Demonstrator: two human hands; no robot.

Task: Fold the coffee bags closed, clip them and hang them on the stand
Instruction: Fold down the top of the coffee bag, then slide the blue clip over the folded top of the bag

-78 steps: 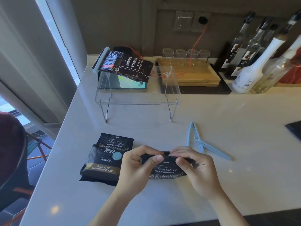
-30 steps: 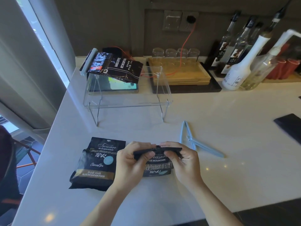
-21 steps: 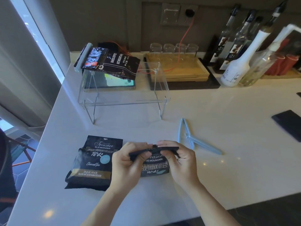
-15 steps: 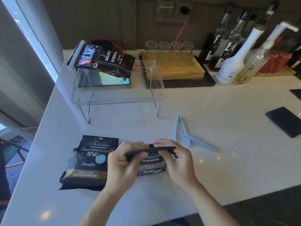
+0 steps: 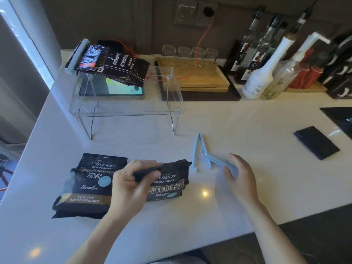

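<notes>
Coffee bag [image 5: 167,184], folded at the top, lay near the worktop's [image 5: 247,119] front edge, its fold pinched shut in the left hand [image 5: 131,184]. It looked soft and crinkly, moderately heavy with beans, so the fold would likely spring open if released. The right hand [image 5: 240,176], its grip loosely open, reached the blue clip [image 5: 204,156] beside the bag. The stiff clip seemed best taken by one arm.

Back of the white bench [image 5: 247,187] there's a wooden tray [image 5: 200,80] with four clear drinking glasses [image 5: 189,52] behind it, plus a row of tall syrup bottles [image 5: 266,60] off to the right. An orange cable [image 5: 200,40] runs down from the wall socket [image 5: 208,11], and a flat black rectangular pad [image 5: 316,142] lies near the right edge.
</notes>
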